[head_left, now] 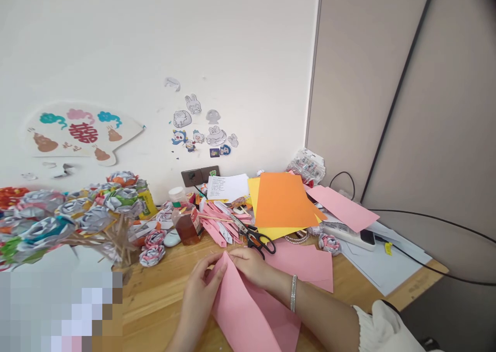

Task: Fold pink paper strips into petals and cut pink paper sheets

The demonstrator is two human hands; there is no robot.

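A sheet of pink paper [242, 310] is bent over into a pointed corner low in the head view, above the wooden table. My left hand [203, 279] pinches it near the tip, with the thumb on its front face. On the other side, my right hand [248, 264] grips the same tip; the paper hides some of its fingertips. Black-handled scissors [256, 238] lie just beyond my right hand. Another pink sheet [306, 261] rests flat beneath my right forearm.
Orange paper [287, 199] overlaps yellow sheets at the back. A bottle of brown liquid [186, 223] stands near rolled pink strips [219, 223]. Paper flowers [89, 207] crowd the left. A power strip [344, 233] with black cables sits at the right.
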